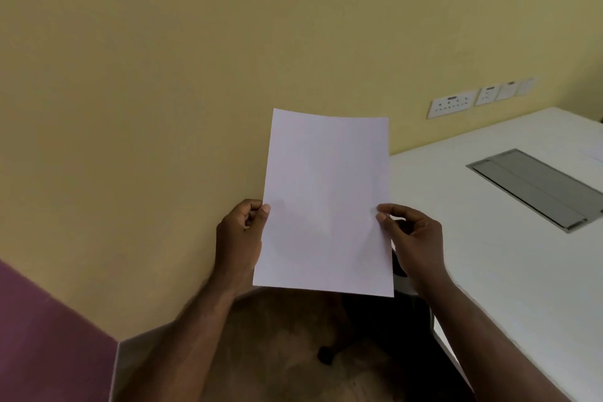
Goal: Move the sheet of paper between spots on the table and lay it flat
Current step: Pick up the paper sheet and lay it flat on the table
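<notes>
We are seeing no writing on the sheet of paper (326, 202); its facing side is blank. We are holding it upright in the air, off the table (489, 238), left of its edge. Our left hand (239, 238) is pinching the sheet's left edge and our right hand (412, 238) is pinching its right edge. The white table is carrying a grey cable hatch (538, 188). Wall sockets (453, 104) are sitting on the yellow wall (163, 75).
</notes>
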Demonstrator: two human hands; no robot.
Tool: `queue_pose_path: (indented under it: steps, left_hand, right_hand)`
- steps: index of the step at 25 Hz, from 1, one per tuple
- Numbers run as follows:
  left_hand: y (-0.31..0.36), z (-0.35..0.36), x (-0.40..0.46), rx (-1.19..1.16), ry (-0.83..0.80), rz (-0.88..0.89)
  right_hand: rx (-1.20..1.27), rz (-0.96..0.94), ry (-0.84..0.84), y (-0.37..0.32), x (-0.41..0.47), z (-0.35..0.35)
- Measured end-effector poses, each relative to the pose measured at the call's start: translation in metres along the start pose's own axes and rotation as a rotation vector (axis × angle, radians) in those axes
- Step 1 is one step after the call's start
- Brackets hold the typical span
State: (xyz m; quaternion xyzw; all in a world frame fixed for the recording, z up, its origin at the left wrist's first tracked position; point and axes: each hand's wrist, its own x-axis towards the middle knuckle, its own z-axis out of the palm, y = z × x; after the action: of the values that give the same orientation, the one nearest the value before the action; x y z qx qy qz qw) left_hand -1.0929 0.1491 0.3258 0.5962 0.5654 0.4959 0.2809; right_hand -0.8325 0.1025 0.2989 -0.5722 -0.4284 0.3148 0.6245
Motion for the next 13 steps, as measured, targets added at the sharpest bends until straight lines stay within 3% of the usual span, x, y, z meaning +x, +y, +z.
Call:
queue_pose_path:
  steps: [6, 13]
  left_hand:
    - [0.006, 0.075, 0.102, -0.034, -0.203, 0.077]
    - [0.023, 0.211, 0.191, -0.071, -0.438, 0.183]
  right_hand:
    - [-0.036, -0.002, 0.221, 0.01, 0.069, -0.013]
    - [-0.123, 0.018, 0.462, 0.038, 0.147, -0.071]
